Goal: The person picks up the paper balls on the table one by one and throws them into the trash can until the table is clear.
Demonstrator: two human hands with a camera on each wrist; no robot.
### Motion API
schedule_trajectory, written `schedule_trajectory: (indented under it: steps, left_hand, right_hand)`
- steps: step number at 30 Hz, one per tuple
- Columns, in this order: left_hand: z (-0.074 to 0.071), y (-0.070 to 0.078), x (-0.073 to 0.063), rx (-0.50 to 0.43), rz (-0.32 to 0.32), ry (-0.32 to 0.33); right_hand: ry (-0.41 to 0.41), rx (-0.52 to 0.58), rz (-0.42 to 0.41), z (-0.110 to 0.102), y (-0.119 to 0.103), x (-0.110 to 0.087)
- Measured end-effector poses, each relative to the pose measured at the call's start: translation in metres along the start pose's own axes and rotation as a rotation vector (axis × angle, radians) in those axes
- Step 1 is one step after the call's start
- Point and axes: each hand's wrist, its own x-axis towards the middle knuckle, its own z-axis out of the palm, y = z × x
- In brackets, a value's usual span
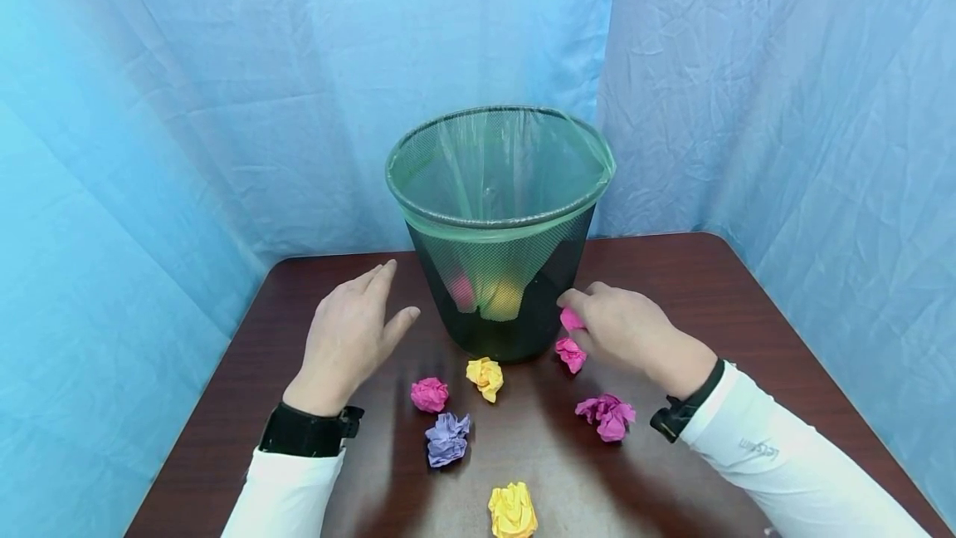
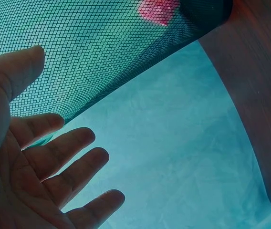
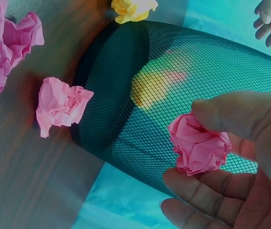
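A pink crumpled paper ball [image 3: 200, 145] is pinched between the thumb and fingers of my right hand [image 1: 623, 326], beside the right side of a black mesh wastebasket [image 1: 493, 227]. Fingers spread, my left hand [image 1: 347, 330] hovers to the basket's left and holds nothing. A translucent green bag lines the basket, its edge folded over the rim. Through the mesh, a yellow paper ball [image 1: 502, 300] and a pink one [image 1: 462, 293] show inside. Below my right hand, another pink ball [image 1: 571, 354] lies by the basket's base.
In front of the basket lie a yellow ball [image 1: 485, 379], a dark pink ball [image 1: 429, 394], a purple-blue ball [image 1: 447, 440] and a magenta ball [image 1: 607, 417]. Another yellow ball [image 1: 513, 511] is near the front of the brown table [image 1: 343, 272]. Blue curtains [image 1: 299, 106] surround the table.
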Motion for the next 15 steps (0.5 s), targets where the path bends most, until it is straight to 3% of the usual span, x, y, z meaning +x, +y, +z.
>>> schedule_trajectory:
  steps: [15]
  left_hand:
    - [-0.004, 0.0, 0.002, 0.003, 0.006, 0.008]
  right_hand:
    - [0.0, 0.011, 0.04, -0.012, 0.007, 0.001]
